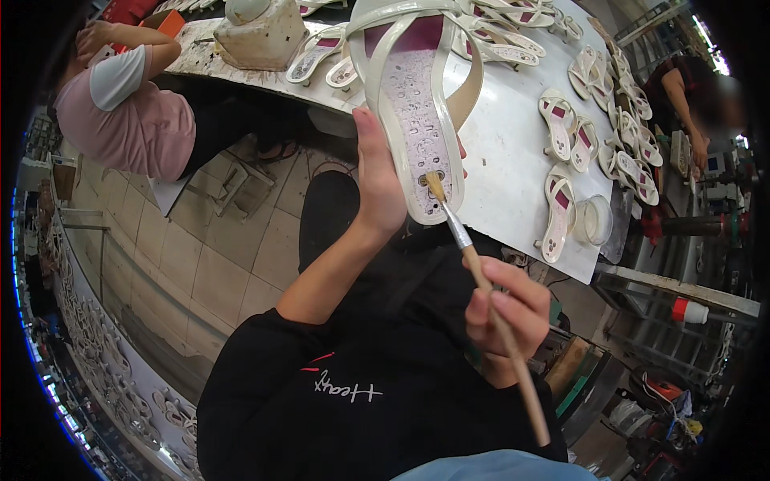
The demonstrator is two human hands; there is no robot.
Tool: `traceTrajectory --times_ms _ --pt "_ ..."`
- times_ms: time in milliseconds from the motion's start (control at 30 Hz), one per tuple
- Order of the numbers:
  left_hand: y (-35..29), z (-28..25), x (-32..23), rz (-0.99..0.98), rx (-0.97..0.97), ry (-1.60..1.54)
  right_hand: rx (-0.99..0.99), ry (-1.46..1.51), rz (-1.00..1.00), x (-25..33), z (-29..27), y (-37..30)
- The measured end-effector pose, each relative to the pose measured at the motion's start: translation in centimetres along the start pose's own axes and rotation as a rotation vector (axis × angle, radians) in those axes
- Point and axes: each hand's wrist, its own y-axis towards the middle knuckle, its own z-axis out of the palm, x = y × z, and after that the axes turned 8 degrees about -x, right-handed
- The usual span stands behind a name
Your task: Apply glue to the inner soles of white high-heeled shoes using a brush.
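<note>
My left hand [378, 172] is closed round the side of a white strappy sandal [413, 120], its thumb along the near edge and its other fingers mostly hidden behind. The sandal is raised in front of me with its footbed facing me, pale with small marks and dark red toward the heel. My right hand [513, 309] grips the wooden handle of a paintbrush [473, 260]. The bristles touch the toe end of the footbed, by some small dark round spots.
A white worktable [505, 168] carries several white sandals [557, 212] and a clear round tub [593, 220]. A stained, pale machine or container [261, 36] stands at its far left. One person in pink [128, 120] sits at the left; another person's arm [682, 100] shows at right.
</note>
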Motion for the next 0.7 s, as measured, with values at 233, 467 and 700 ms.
traceTrajectory --times_ms 233,467,700 --pt "-0.4 0.4 -1.2 -0.065 -0.055 0.053 0.094 -0.079 -0.171 0.1 0.3 0.7" --pt "-0.5 0.4 -1.4 0.025 -0.002 0.07 0.1 -0.149 -0.23 -0.3 0.4 0.9" --pt "-0.5 0.3 -1.2 0.069 0.0 0.141 0.079 -0.162 -0.278 -1.1 0.9 1.1"
